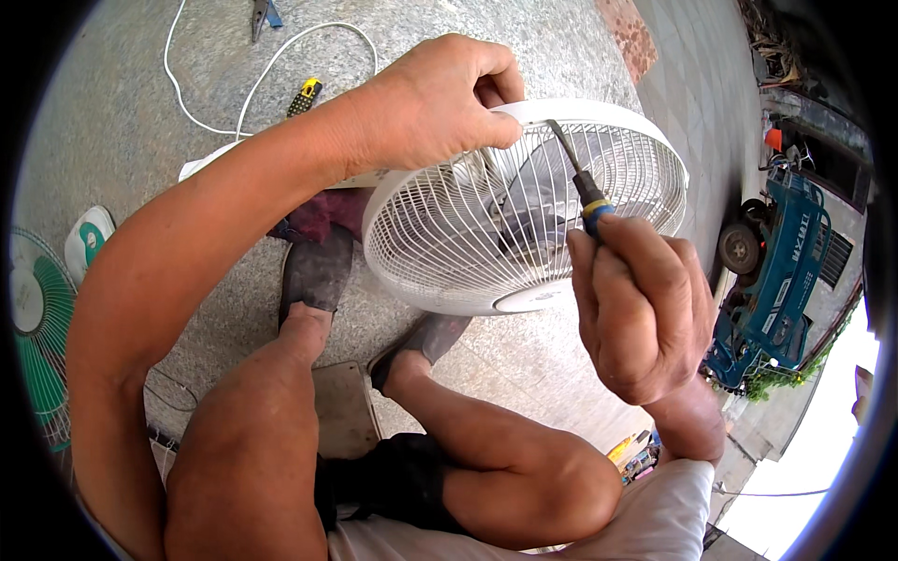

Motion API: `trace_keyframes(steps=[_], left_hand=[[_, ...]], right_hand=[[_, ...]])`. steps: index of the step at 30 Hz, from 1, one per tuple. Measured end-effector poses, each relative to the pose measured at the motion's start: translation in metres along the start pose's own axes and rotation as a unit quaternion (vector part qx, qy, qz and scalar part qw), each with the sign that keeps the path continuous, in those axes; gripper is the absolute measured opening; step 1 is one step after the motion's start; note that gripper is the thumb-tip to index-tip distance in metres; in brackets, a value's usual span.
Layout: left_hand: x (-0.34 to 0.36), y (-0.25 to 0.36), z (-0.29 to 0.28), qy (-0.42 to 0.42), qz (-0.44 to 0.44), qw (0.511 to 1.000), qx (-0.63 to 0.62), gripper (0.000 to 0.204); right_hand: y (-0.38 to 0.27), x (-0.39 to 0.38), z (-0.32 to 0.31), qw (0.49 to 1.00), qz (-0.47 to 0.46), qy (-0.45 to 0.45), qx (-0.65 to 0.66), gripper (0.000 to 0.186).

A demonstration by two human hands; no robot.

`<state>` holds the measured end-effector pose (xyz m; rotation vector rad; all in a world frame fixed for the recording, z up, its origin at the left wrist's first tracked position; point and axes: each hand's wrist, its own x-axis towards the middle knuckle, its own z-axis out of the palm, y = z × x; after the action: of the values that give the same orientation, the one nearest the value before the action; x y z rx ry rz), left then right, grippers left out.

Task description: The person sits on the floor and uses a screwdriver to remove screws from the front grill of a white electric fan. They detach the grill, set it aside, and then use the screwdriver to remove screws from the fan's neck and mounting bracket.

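Note:
A white electric fan [449, 220] with a round wire cage stands tilted before me, its grey blades showing through the wires. My left hand [444, 98] grips the white outer rim of the cage at the top, thumb on the near side and fingers curled behind. My right hand [645, 304] is closed round the dark handle, banded yellow and blue, of a screwdriver [591, 201]. The screwdriver's metal shaft points up and left, and its tip meets the inner side of the rim, just right of my left thumb.
A white cord [281, 56] loops over the stone floor beside a yellow-and-black tool handle [305, 96]. Pliers [261, 19] lie at the top. On the left are a green fan [37, 318] and a white-and-green part [91, 238]. A blue three-wheeled truck [781, 271] stands far right.

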<state>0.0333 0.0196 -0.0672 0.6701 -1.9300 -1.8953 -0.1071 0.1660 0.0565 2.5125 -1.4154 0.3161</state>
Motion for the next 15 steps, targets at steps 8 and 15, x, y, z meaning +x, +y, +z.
trace_keyframes(steps=[8, 15], left_hand=[[-0.002, 0.009, 0.010, 0.037, 0.005, 0.999, 0.037, 0.016], [-0.004, 0.004, 0.004, 0.026, -0.015, 0.999, -0.026, 0.016]], right_hand=[[-0.028, -0.020, 0.024, 0.968, 0.233, -0.018, 0.093, 0.033], [0.001, 0.002, -0.007, 0.953, 0.261, 0.033, 0.153, 0.026]])
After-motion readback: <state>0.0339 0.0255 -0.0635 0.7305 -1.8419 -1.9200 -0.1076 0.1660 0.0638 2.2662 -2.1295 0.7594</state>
